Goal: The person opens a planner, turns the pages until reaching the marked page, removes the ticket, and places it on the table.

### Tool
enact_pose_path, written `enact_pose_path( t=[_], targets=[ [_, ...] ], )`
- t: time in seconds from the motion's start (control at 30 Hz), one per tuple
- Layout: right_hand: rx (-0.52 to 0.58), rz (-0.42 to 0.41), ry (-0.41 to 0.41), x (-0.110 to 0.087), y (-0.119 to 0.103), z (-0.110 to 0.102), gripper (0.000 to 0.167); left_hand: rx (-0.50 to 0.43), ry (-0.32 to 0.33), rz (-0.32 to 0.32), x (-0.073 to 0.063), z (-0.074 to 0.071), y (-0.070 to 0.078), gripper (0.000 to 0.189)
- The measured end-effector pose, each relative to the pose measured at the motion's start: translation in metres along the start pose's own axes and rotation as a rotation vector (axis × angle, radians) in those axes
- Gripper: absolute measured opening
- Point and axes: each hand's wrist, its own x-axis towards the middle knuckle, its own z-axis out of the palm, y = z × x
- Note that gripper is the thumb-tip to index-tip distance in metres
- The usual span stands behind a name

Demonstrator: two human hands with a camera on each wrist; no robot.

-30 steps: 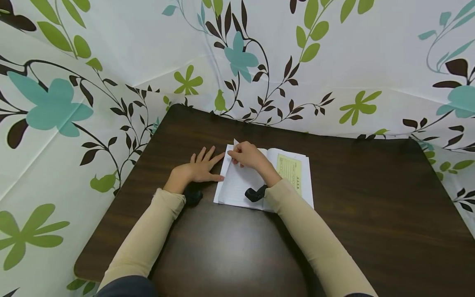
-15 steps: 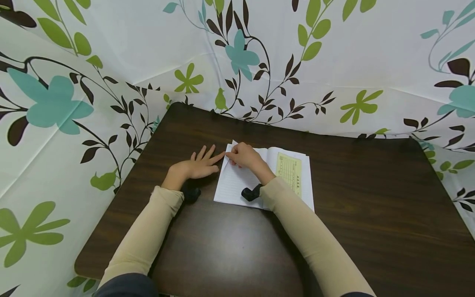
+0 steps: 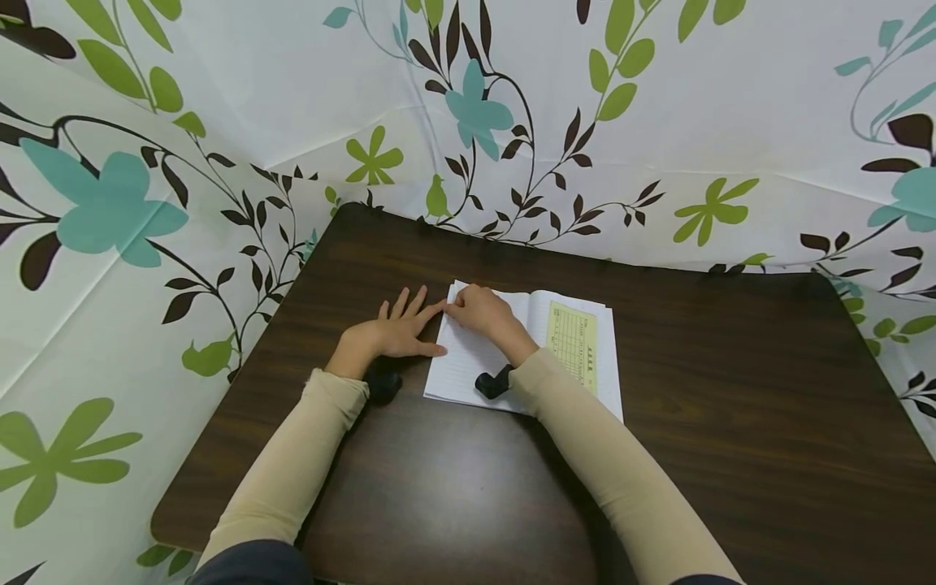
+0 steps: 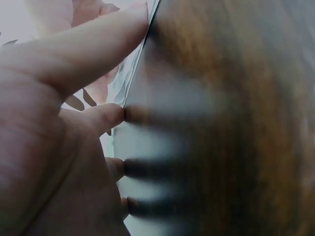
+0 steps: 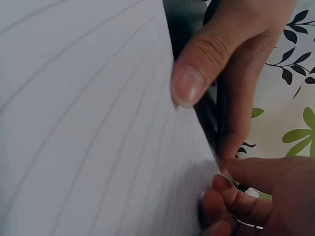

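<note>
An open notebook [image 3: 457, 370] with ruled white pages lies on the dark table in the head view. My left hand [image 3: 391, 335] rests at its left edge, fingers spread and straight. Its thumb touches the page edge, as the right wrist view also shows on the lined page [image 5: 88, 113]. Over the left page's upper left part is my right hand [image 3: 484, 310], fingers curled, thumb and index finger pinching the page at its edge. In the left wrist view, the left hand [image 4: 44, 108] meets the thin paper edge. The right fingertips are partly hidden in the head view.
A pale yellow-green printed panel [image 3: 574, 341] with a grid is on the notebook's right page. Brown wood-grain table [image 3: 731, 390] extends around the notebook. A white curtain [image 3: 585, 146] with leaf and flower prints hangs along the back and left. Black straps sit at both wrists.
The raised page corner by the right hand has gone down, and the left page now lies flatter. The right hand shifted slightly left; the left thumb lifted off, then returned to the page edge.
</note>
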Motion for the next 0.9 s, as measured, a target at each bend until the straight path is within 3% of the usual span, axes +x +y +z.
enact_pose_path(
  t=[0.27,0.4,0.5,0.73,0.9],
  targets=[
    [0.128,-0.098,-0.057,-0.01,0.011,-0.009,0.034,-0.007,-0.01,-0.015,-0.001,-0.001,0.004,0.095],
    [0.213,-0.166,-0.106,-0.021,0.027,-0.025,0.033,-0.017,-0.01,-0.024,-0.003,-0.001,0.005,0.096],
    [0.257,-0.194,-0.091,-0.033,0.047,-0.045,0.036,-0.018,0.001,-0.011,-0.002,-0.002,0.006,0.096],
    [0.342,-0.107,-0.001,-0.081,0.106,-0.088,0.042,-0.045,-0.008,0.017,-0.005,0.002,0.0,0.099],
    [0.319,-0.005,0.039,-0.103,0.146,-0.111,0.045,-0.053,0.002,0.028,-0.004,0.004,0.0,0.101]
  ],
)
